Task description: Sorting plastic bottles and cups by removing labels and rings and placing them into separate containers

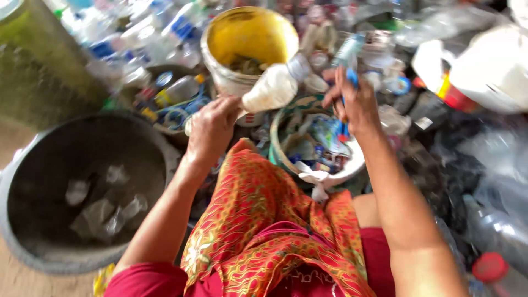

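Motion blur softens most of the frame. Left hand [212, 127] grips the base of a clear plastic bottle [273, 87], which tilts toward 1 o'clock, neck end over the yellow bucket [250, 41]. Right hand [352, 102] is closed around something blue [352, 77]; what it is cannot be told. Contents of the yellow bucket are dim. At 6 o'clock a red patterned cloth [264, 231] over the lap hides the ground. Between the hands sits a small woven basket [316, 148] of mixed scraps. At 9 o'clock a large grey tub [33, 165] holds crushed clear plastic. Bottle heap [148, 38] at 11 o'clock, cut off by the frame edge.
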